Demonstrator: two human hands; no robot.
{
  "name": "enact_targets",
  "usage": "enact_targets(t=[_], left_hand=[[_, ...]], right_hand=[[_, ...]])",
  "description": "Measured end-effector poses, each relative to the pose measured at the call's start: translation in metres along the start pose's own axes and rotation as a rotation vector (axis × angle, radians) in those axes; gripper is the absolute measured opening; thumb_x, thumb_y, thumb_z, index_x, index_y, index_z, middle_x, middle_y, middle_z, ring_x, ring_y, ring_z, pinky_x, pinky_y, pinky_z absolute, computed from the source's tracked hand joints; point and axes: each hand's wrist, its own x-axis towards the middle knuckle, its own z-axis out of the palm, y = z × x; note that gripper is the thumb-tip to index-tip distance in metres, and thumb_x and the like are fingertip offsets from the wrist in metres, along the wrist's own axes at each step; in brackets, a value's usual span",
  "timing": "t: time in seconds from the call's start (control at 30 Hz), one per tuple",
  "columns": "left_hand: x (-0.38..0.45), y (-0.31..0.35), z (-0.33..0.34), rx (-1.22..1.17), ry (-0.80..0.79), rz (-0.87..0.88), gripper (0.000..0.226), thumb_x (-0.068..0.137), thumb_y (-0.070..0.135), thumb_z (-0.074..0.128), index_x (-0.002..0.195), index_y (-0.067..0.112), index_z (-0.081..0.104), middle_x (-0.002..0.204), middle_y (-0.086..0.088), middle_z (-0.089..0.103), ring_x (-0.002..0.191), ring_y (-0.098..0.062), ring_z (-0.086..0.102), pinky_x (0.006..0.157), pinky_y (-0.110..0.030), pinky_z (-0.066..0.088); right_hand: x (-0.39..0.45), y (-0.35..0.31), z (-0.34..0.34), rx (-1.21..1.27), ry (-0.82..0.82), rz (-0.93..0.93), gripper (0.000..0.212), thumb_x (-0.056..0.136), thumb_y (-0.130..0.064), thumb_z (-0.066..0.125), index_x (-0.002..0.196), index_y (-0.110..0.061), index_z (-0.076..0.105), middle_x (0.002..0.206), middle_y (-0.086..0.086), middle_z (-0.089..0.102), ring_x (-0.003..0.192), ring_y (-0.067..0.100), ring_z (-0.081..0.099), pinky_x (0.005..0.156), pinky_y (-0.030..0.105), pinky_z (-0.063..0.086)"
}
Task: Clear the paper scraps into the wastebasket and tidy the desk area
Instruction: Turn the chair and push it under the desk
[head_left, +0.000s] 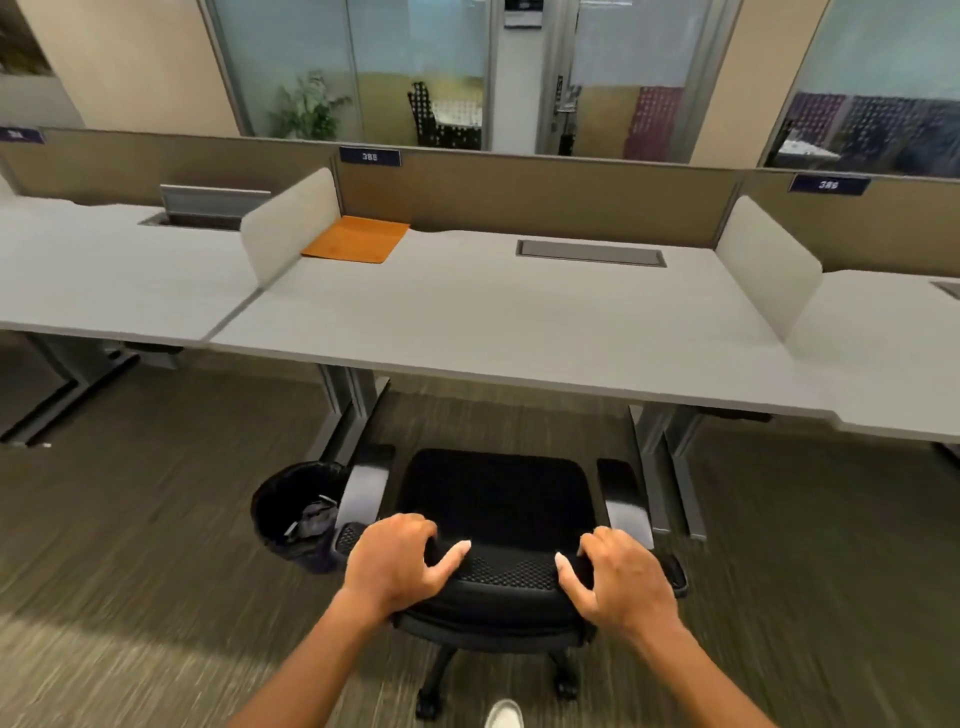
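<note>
The wastebasket (293, 512), a black bin with crumpled paper scraps (311, 519) inside, stands on the carpet left of the office chair (498, 509), just beside its left armrest (366, 486). It sits forward and to the left of the left hand (397, 564), near it but not touching. That hand has its fingers curled over the top edge of the chair back, thumb lying along the mesh. The right hand (621, 582) grips the same edge further right in the same way. The step in hand appears to be tucking the chair under the desk (493, 322). To do it well, the person should push evenly with both hands, aiming the seat between the desk legs so the left armrest does not knock the bin. On the desktop only an orange folder (358, 239) shows, at the far left corner
</note>
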Motion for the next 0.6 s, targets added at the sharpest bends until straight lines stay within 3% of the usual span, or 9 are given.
enact_targets(t=[0.23,0.47,0.6], left_hand=[[0.103,-0.012,0.019,-0.083,-0.026,-0.058,0.062,0.086,0.071,0.038,0.054,0.021,0.056,0.048,0.010,0.048,0.050,-0.009,0.049,0.047,-0.018,0.026],[0.187,-0.026,0.028,-0.140,-0.053,-0.104,0.062,0.091,0.056,0.050,0.048,0.012,0.045,0.043,0.001,0.044,0.043,-0.016,0.045,0.044,-0.026,0.029],[0.227,-0.034,0.036,-0.144,-0.051,-0.099,0.060,0.092,0.052,0.051,0.046,0.014,0.042,0.042,0.001,0.042,0.040,-0.015,0.044,0.042,-0.022,0.023]], right_hand=[[0.089,0.035,0.025,0.062,0.028,0.028,0.039,0.085,-0.054,0.048,0.066,-0.021,0.053,0.064,-0.010,0.047,0.059,0.008,0.043,0.053,0.017,0.036],[0.168,0.056,0.036,0.145,0.053,0.053,0.042,0.086,-0.054,0.044,0.069,-0.019,0.059,0.067,-0.008,0.052,0.062,0.007,0.046,0.054,0.018,0.044],[0.206,0.068,0.042,0.156,0.079,0.055,0.038,0.085,-0.053,0.048,0.068,-0.019,0.058,0.066,-0.007,0.053,0.062,0.008,0.047,0.054,0.019,0.044]])
